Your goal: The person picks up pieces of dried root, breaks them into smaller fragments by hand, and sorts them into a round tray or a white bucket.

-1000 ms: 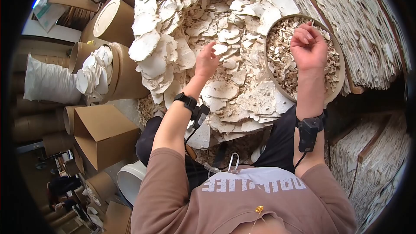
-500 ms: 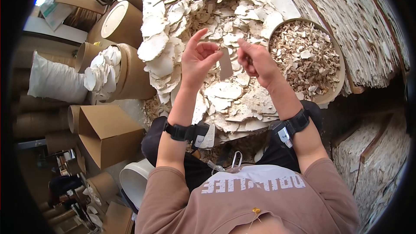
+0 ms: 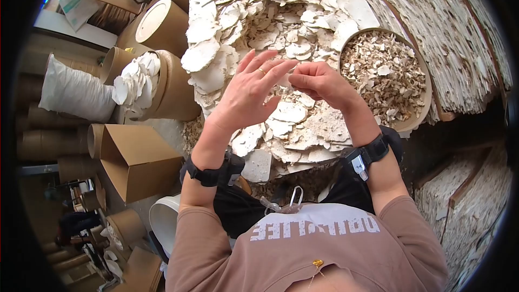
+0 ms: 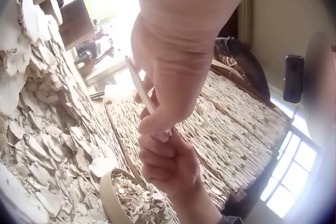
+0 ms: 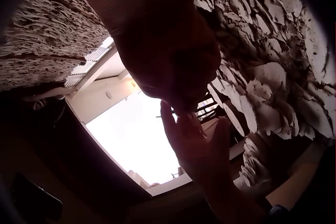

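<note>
My right hand (image 3: 324,84) pinches a thin, pale flat piece (image 4: 139,87) between thumb and curled fingers, over the pile of white flat flakes (image 3: 289,121). Close beside it, my left hand (image 3: 251,89) has its fingers spread and extended, the index finger reaching to the piece and the thumb standing away. The left wrist view shows the piece edge-on, between the two hands. Both hands appear dark in the right wrist view, with their fingertips close together. A round shallow basket (image 3: 425,103), filled with small broken bits, is at the right of the pile.
Tall stacks of pale layered sheets (image 3: 443,43) stand to the right. At left are an open cardboard box (image 3: 146,178), round fibre drums (image 3: 178,89), a white sack (image 3: 75,92) and a white bucket (image 3: 165,213). White flakes fill one drum.
My right hand came from over the basket to meet the left. My left hand picked up the flat piece and pinched it; its fingers have since spread, and the piece is now at the right fingertips.
</note>
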`<control>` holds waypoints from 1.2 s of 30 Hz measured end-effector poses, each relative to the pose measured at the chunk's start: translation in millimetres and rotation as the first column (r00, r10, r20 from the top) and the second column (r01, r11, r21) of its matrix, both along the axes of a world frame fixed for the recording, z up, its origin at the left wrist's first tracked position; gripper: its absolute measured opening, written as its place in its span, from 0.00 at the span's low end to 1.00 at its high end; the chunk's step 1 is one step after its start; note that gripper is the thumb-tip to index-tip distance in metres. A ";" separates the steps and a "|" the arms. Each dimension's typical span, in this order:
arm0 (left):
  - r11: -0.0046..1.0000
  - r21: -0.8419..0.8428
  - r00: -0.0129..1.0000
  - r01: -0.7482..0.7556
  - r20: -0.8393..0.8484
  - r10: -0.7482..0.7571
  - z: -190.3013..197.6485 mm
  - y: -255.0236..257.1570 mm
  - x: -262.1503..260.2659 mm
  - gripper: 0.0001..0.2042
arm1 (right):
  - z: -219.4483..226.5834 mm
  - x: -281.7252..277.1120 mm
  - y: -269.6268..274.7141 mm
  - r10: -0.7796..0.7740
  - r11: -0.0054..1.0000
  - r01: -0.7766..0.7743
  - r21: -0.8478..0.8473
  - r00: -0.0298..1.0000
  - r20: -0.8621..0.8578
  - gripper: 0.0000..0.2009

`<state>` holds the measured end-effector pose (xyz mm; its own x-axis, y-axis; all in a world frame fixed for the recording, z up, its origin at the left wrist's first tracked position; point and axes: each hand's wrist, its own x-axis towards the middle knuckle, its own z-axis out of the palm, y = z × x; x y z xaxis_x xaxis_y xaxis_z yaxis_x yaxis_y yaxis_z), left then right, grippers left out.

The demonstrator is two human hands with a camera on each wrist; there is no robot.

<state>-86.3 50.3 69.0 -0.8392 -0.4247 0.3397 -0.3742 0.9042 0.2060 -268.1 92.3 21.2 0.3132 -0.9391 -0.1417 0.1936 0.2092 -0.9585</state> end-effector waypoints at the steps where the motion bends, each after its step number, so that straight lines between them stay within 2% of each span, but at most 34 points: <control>1: 1.000 -0.001 1.000 -0.002 0.002 0.002 -0.7 -1.9 3.4 0.29 | 0.2 0.9 0.2 0.002 1.000 -0.002 -0.001 1.000 0.002 0.12; 3: 0.988 0.154 0.998 -0.002 0.067 -0.008 -3.7 -4.5 10.1 0.26 | 0.9 2.9 -0.1 0.024 1.000 -0.023 0.017 0.995 -0.093 0.12; 4: 0.988 0.152 0.998 -0.007 0.067 -0.004 -3.6 -3.7 11.3 0.26 | -2.3 4.9 -1.3 0.029 1.000 -0.028 0.014 0.995 -0.092 0.12; 6: 0.990 0.126 0.993 -0.065 0.104 0.052 -3.2 -0.1 13.6 0.21 | -13.6 11.7 -4.6 -0.097 0.977 0.043 -0.211 0.962 -0.255 0.14; 7: 0.990 0.124 0.993 -0.069 0.106 0.056 -3.7 2.9 13.5 0.21 | -17.1 15.0 -4.8 -0.094 0.976 0.040 -0.212 0.963 -0.253 0.14; 8: 0.982 0.137 0.990 -0.133 0.069 0.125 -4.7 6.4 11.6 0.20 | -19.8 18.0 -4.7 -0.333 0.884 0.136 -0.446 0.855 -0.399 0.15; 9: 0.969 0.151 0.981 -0.196 0.033 0.194 -5.9 9.8 9.5 0.19 | -20.5 20.2 -4.6 -0.570 0.728 0.161 -0.666 0.682 -0.459 0.15; 10: 0.968 0.151 0.980 -0.199 0.035 0.196 -6.6 13.2 8.1 0.19 | -19.6 21.4 -5.3 -0.664 0.660 0.217 -0.719 0.616 -0.424 0.15; 11: 0.949 0.178 0.965 -0.261 0.016 0.262 -7.2 16.3 6.3 0.19 | -19.2 21.2 -5.9 -0.663 0.661 0.217 -0.719 0.617 -0.423 0.15; 12: 0.925 0.203 0.945 -0.320 -0.004 0.327 -7.5 17.5 4.5 0.19 | -18.6 19.6 -7.0 -0.636 0.732 0.445 -0.516 0.718 -0.284 0.14; 13: 0.926 0.199 0.945 -0.320 -0.008 0.328 -9.2 17.0 3.5 0.19 | -17.1 17.0 -8.5 -0.630 0.767 0.592 -0.247 0.768 -0.117 0.13; 14: 0.919 0.200 0.927 -0.340 -0.095 0.363 -12.8 16.5 3.6 0.19 | -13.2 9.9 -7.6 -0.534 0.845 0.530 0.071 0.828 0.173 0.10; 15: 0.910 0.202 0.900 -0.363 -0.178 0.399 -15.5 16.6 5.3 0.19 | -14.0 5.7 -7.3 -0.527 0.849 0.524 0.067 0.832 0.174 0.10; 16: 0.907 0.199 0.896 -0.372 -0.179 0.407 -16.9 16.8 7.8 0.19 | -15.5 2.9 -6.8 -0.424 0.905 0.373 0.203 0.815 0.395 0.08; 17: 0.885 0.276 0.875 -0.375 -0.211 0.436 -17.7 16.3 10.4 0.19 | -16.5 2.4 -7.1 -0.332 0.937 0.183 0.296 0.726 0.602 0.07; 18: 0.860 0.350 0.851 -0.372 -0.240 0.466 -17.1 15.5 12.7 0.19 | -17.0 4.6 -7.3 -0.285 0.950 0.128 0.286 0.730 0.621 0.07; 19: 0.856 0.343 0.846 -0.386 -0.239 0.477 -14.9 15.5 14.6 0.19 | -15.5 6.1 -6.4 -0.271 0.953 0.113 0.282 0.731 0.626 0.07; 20: 0.696 0.682 0.757 -0.227 -0.326 0.566 -11.5 15.7 18.0 0.19 | -13.1 7.9 -5.8 -0.275 0.944 0.085 0.318 0.734 0.621 0.07; 21: 0.458 0.889 0.641 0.014 -0.359 0.678 -7.4 15.7 24.8 0.20 | -12.1 11.7 -7.4 -0.269 0.935 0.045 0.351 0.736 0.621 0.07; 22: 0.342 0.914 0.525 0.218 -0.406 0.748 -4.7 13.9 34.2 0.19 | -15.0 11.1 -9.8 -0.238 0.942 0.005 0.336 0.716 0.656 0.07; 23: 0.227 0.905 0.438 0.360 -0.379 0.815 -3.2 11.4 48.5 0.19 | -17.2 11.4 -11.0 -0.256 0.941 0.032 0.336 0.715 0.650 0.07; 25: 0.140 0.796 0.241 0.588 -0.338 0.910 -2.3 10.6 75.4 0.16 | -20.8 7.7 -13.3 -0.245 0.942 0.012 0.335 0.709 0.662 0.08; 27: 0.119 0.650 0.134 0.750 -0.325 0.936 -4.2 14.1 107.3 0.15 | -24.6 7.6 -14.3 -0.259 0.941 0.034 0.336 0.710 0.655 0.08; 29: 0.158 0.587 0.057 0.794 -0.331 0.942 0.5 27.2 136.3 0.15 | -22.8 6.8 -12.9 -0.268 0.940 0.051 0.337 0.722 0.637 0.08; 30: 0.250 0.602 -0.042 0.758 -0.338 0.940 9.7 37.9 146.3 0.13 | -24.0 6.3 -15.3 -0.283 0.931 0.037 0.362 0.700 0.656 0.08; 31: 0.298 0.609 -0.087 0.735 -0.352 0.932 14.5 47.2 163.6 0.13 | -26.0 4.9 -18.0 -0.256 0.936 0.001 0.351 0.685 0.682 0.07; 32: 0.377 0.597 -0.162 0.708 -0.382 0.910 15.6 55.0 179.5 0.13 | -24.4 6.5 -17.3 -0.248 0.948 0.033 0.317 0.703 0.667 0.07; 34: 0.504 0.599 -0.321 0.622 -0.392 0.862 27.0 75.4 193.3 0.13 | -12.7 19.6 -11.2 -0.220 0.959 0.063 0.278 0.782 0.582 0.07; 35: 0.503 0.599 -0.327 0.623 -0.385 0.863 31.3 82.9 194.7 0.13 | -8.3 26.1 -5.9 -0.234 0.957 0.101 0.274 0.826 0.513 0.08; 36: 0.541 0.628 -0.365 0.559 -0.399 0.841 34.6 85.8 193.7 0.14 | -9.4 33.3 -1.7 -0.134 0.981 0.057 0.187 0.891 0.434 0.08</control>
